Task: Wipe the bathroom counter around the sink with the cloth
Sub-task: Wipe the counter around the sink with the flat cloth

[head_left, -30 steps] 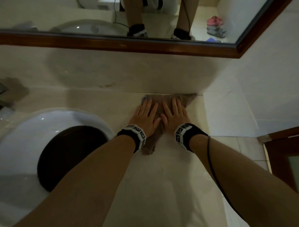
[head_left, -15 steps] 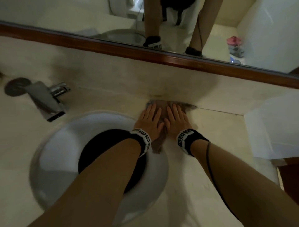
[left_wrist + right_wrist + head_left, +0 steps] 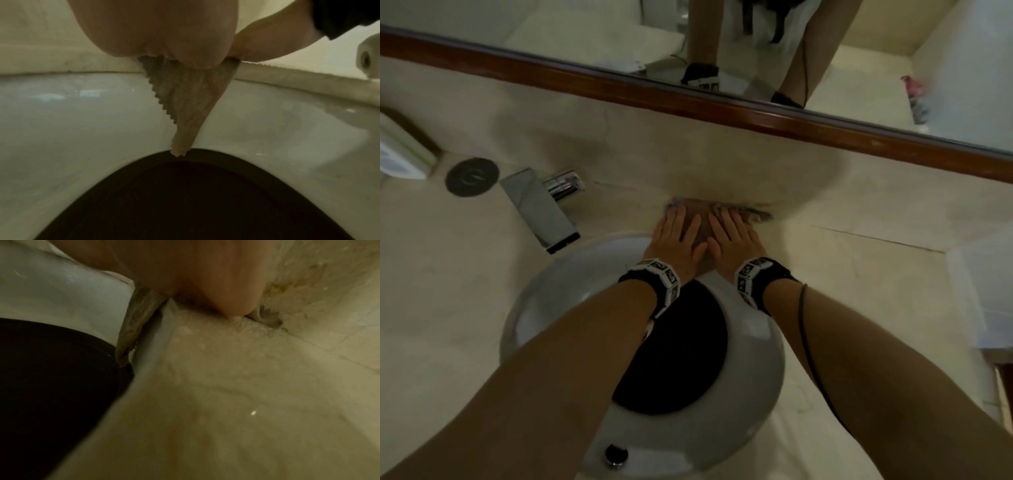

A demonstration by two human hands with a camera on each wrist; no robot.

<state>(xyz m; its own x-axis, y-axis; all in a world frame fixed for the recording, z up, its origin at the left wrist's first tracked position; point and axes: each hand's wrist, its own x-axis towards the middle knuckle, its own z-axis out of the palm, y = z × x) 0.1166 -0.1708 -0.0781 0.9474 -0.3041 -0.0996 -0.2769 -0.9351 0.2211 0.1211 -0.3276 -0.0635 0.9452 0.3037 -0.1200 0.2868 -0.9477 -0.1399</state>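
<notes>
Pressing flat, we see past the faucet (image 3: 541, 205) at left to the left hand (image 3: 678, 240) and right hand (image 3: 732, 240) side by side, fingers straight and slightly spread, on the cloth (image 3: 702, 222) where the counter (image 3: 859, 274) meets the back wall; a cloth corner hangs into the sink (image 3: 756, 342).

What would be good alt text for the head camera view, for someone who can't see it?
Two hands, the left hand and right hand, press flat side by side on a brown cloth on the counter behind a white sink, against the back wall. A metal tap stands to the left, and a wood-framed mirror runs above.
</notes>
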